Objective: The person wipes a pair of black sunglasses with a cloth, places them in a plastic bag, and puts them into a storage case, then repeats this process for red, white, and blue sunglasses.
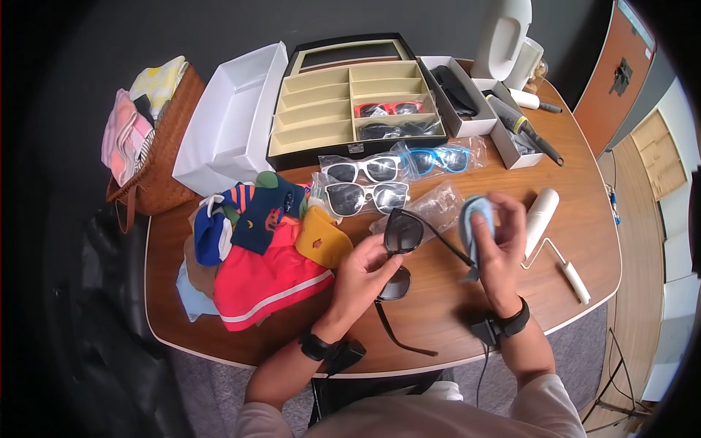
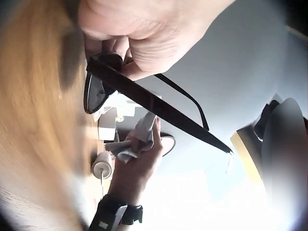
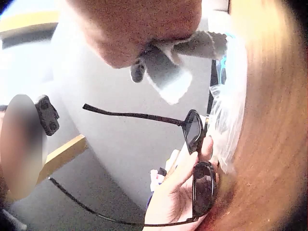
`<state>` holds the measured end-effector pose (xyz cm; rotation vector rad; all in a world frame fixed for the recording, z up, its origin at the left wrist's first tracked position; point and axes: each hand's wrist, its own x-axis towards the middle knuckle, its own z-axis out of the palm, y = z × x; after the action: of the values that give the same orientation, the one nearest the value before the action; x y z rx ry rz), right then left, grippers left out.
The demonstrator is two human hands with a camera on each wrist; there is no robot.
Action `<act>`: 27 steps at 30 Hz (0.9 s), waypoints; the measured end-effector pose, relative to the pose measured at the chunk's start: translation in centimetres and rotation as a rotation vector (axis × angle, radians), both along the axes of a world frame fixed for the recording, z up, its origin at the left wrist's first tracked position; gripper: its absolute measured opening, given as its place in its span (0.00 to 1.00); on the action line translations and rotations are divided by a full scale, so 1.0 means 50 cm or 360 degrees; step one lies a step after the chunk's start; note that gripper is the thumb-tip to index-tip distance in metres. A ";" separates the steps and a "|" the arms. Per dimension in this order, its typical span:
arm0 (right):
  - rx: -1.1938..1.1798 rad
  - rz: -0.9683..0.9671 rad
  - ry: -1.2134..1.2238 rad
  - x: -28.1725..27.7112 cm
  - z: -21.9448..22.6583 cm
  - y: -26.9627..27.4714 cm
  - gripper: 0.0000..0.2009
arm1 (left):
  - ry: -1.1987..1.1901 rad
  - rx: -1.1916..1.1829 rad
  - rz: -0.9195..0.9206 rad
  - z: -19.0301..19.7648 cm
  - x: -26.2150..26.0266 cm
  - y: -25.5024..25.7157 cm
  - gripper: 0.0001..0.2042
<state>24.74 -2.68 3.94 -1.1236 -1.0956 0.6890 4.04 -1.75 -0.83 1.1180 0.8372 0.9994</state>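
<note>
My left hand (image 1: 358,281) pinches a pair of black sunglasses (image 1: 404,232) around the bridge, thumb on the near side. Both temple arms are unfolded; in the right wrist view the dark lenses (image 3: 204,187) stand on either side of the fingers. My right hand (image 1: 501,255) grips a light blue cloth (image 1: 470,225), bunched between thumb and fingers. One temple arm's tip reaches close to the cloth in the head view. From the left wrist, the cloth (image 2: 144,132) appears crumpled, with a loose end. Beyond the sunglasses lies an unfilled clear plastic bag (image 1: 437,208).
Two bagged white sunglasses (image 1: 366,198) and a blue pair (image 1: 437,160) lie before a compartmented case (image 1: 314,113), which holds red and dark pairs. Folded clothes (image 1: 266,285) lie at left, beside a white box (image 1: 232,109) and wicker basket (image 1: 171,120). A lint roller (image 1: 542,219) lies at right.
</note>
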 end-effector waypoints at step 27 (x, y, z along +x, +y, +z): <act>-0.0857 0.0882 0.0334 -0.012 -0.033 -0.002 0.08 | 0.0033 0.0128 -0.0232 0.028 -0.009 -0.016 0.18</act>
<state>24.12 -2.76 2.29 -1.1586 -1.0731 1.5733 3.57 -2.57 0.59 1.2419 0.7263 0.9078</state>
